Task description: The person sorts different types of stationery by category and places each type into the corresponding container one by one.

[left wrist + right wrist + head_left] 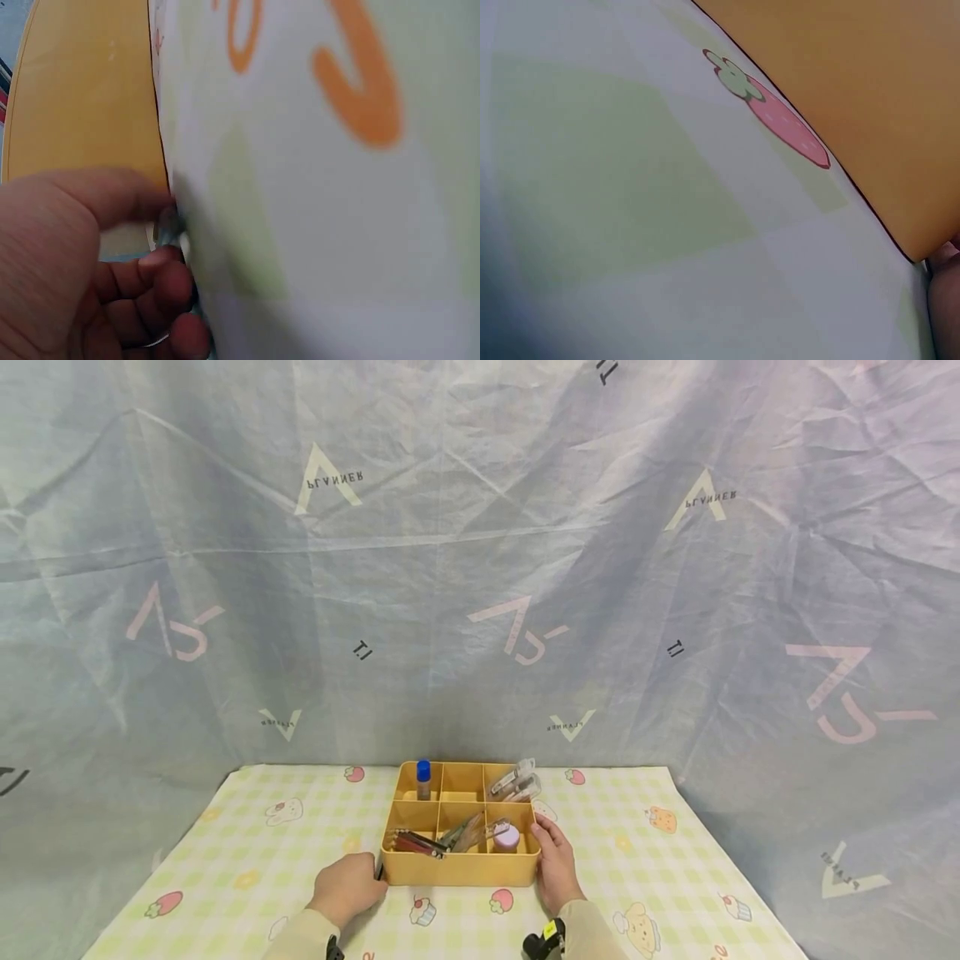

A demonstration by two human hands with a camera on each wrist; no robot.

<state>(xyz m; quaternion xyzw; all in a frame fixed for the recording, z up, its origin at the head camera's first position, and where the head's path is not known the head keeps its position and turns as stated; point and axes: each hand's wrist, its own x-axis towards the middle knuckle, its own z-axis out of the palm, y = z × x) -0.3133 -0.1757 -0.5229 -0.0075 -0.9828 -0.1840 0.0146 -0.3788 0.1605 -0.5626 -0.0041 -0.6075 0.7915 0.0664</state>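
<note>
A yellow organizer box [459, 869] with several compartments stands on the table. Just off its front left corner, my left hand [348, 885] has its fingers curled; in the left wrist view, thumb and fingers pinch a small, slim, pen-like thing [171, 223], mostly hidden. Against the box's right wall rests my right hand [557, 864], fingers reaching along the side. In the box are a glue stick [423, 781] with a blue cap, clear-cased items [517, 781], pencils [416, 843], slim tools [463, 833] and a round lilac-lidded container [506, 837].
A checked tablecloth [247, 852] with cartoon prints covers the table. A grey fabric curtain [450, 568] hangs behind the table and along both sides. The box stands near the table's back edge.
</note>
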